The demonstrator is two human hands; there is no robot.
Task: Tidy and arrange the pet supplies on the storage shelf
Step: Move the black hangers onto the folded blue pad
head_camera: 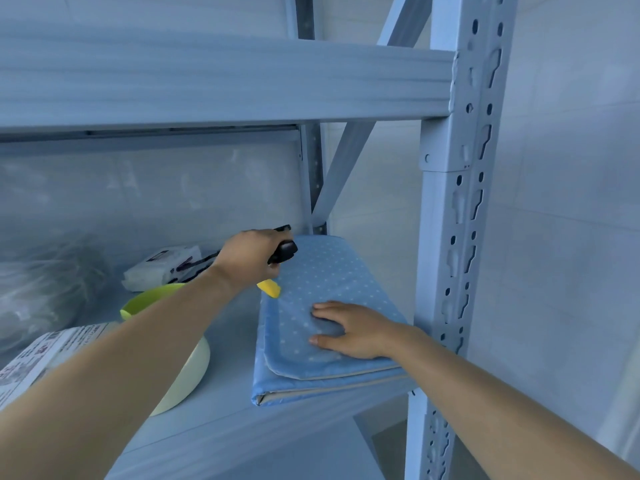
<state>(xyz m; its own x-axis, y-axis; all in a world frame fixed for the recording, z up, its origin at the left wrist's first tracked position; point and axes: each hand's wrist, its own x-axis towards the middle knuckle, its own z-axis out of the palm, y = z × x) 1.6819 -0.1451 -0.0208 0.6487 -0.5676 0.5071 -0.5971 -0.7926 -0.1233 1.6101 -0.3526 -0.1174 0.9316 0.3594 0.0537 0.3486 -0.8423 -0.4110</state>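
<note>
Nearest the lens, the left forearm [104,375] crosses the lower left corner and reaches in over the shelf board [225,410]. Under it, at the far left edge, lies a printed packet [38,355], and behind that a crumpled clear plastic bag [41,289] fills the back left of the shelf. A green bowl [149,299] with a pale outer wall sits just beside the packet, partly hidden by the forearm. A white wrapped pack [162,268] lies behind the bowl's rim.

A bare strip of board runs from the bowl across to the folded blue dotted mat [329,271], front to back. Overhead, the upper shelf beam [225,81] leaves clear height above both hands.

The left hand [249,258] has its fingers curled round a black tool with a yellow end [284,252] and holds it over the mat's rear left edge. Whether the yellow end touches the fabric cannot be told.

The mat lies at the right end of the shelf. Its front fold sits at the board's front lip, and its rear corner is close to the back upright, where a diagonal brace [346,161] rises. The right hand [349,330] lies palm down on the mat's top layer near the front right. Its fingers are straight and slightly spread, pressing flat and gripping nothing.

Just beside the mat's right edge stands the perforated front post [457,237], which closes that side.
</note>
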